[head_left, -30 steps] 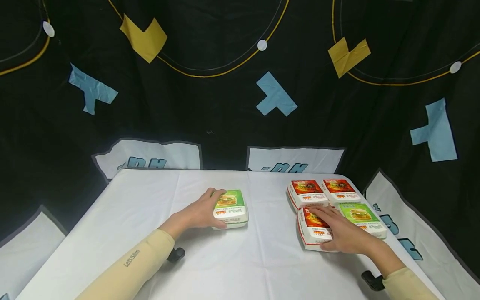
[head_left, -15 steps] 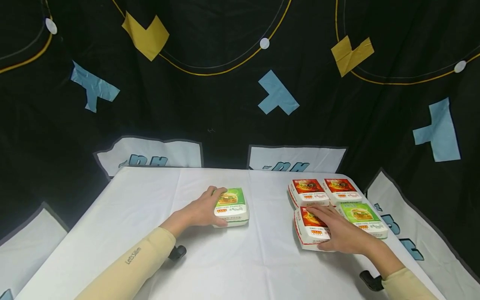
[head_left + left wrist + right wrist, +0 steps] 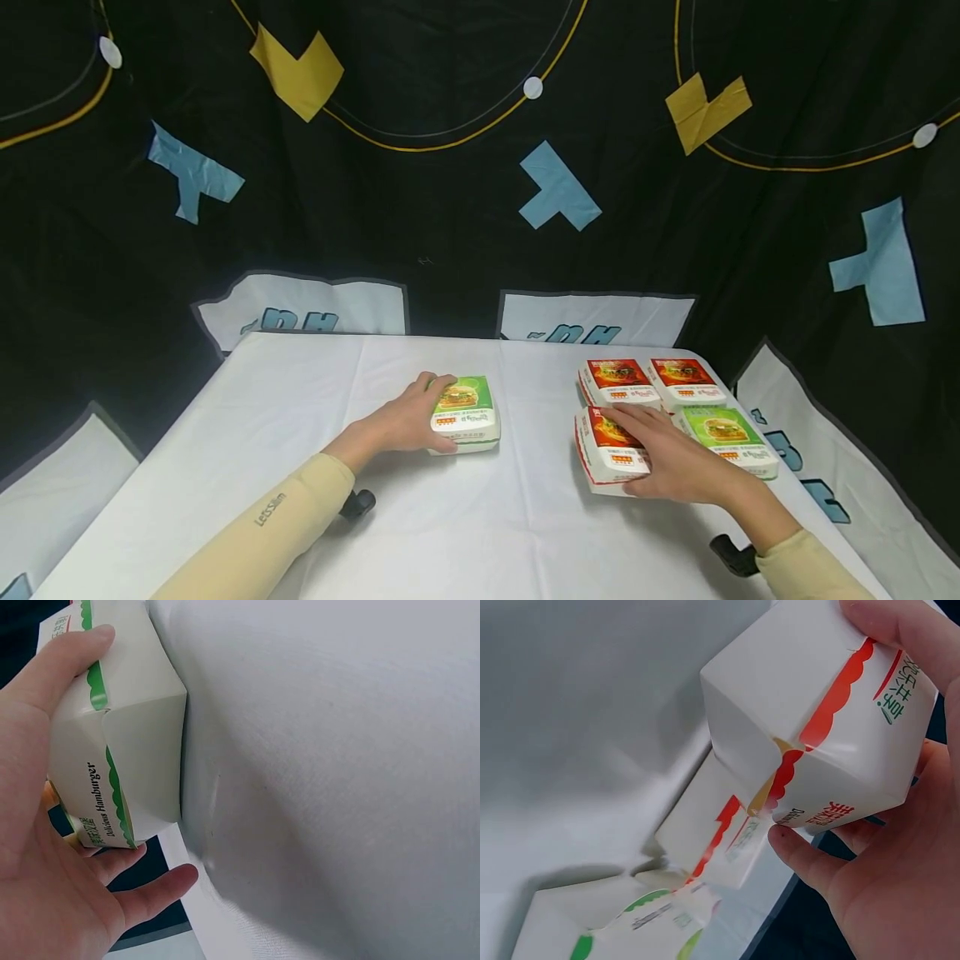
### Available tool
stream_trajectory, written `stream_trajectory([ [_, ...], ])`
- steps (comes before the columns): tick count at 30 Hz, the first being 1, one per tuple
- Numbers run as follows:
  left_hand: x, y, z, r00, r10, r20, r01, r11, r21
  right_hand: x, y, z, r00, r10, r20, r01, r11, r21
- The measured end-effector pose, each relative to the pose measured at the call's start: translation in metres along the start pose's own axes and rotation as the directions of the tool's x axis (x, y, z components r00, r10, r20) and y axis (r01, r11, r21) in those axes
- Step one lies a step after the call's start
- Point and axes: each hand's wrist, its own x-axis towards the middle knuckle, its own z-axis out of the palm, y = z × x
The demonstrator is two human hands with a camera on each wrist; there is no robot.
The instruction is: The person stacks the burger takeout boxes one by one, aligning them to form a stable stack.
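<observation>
The left hand (image 3: 408, 421) grips a green-topped box (image 3: 468, 417) on the table (image 3: 517, 533). The box lies between the thumb and the opposing fingers: the thumb presses one printed side wall across the green scalloped edge, and the fingers reach round to the opposite side. In the left wrist view one finger extends clear of the box, and the base meets the white cloth (image 3: 337, 750). The right hand (image 3: 675, 454) grips a red-topped box (image 3: 603, 450), pinched between the thumb on its near wall and fingers at the far side, partly hidden. One fingertip stands at a lower corner in the right wrist view; contact there cannot be confirmed. Whether this box touches the table cannot be told. Just beyond it are a rear red-topped box (image 3: 618, 383) and a corner red-topped box (image 3: 684, 383), side by side. An outer green-topped box (image 3: 727, 433) sits beside the right hand, partly covered by it.
</observation>
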Motion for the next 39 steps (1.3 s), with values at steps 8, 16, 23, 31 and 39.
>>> stream_trajectory([
  [8,-0.002,-0.002,0.0,1.0,0.0,-0.003,0.0,1.0,-0.017,0.007,-0.013,-0.004,1.0,-0.016,0.0,0.016,1.0,-0.025],
  [16,-0.001,-0.003,0.005,1.0,0.009,-0.002,-0.009,1.0,-0.026,0.014,-0.021,-0.008,0.998,-0.054,-0.012,0.054,0.998,-0.02],
  [23,0.0,-0.001,0.005,1.0,0.012,-0.012,-0.012,1.0,-0.027,0.026,-0.028,-0.009,0.996,-0.083,-0.021,0.082,0.996,-0.024],
  [31,-0.001,0.0,0.002,1.0,0.013,-0.013,-0.014,0.999,-0.039,0.046,-0.042,-0.01,0.996,-0.092,0.006,0.092,0.996,-0.011],
  [39,-0.002,0.0,0.001,1.0,0.001,-0.002,-0.001,0.999,-0.044,0.063,-0.055,-0.012,0.994,-0.106,0.021,0.106,0.994,-0.004],
])
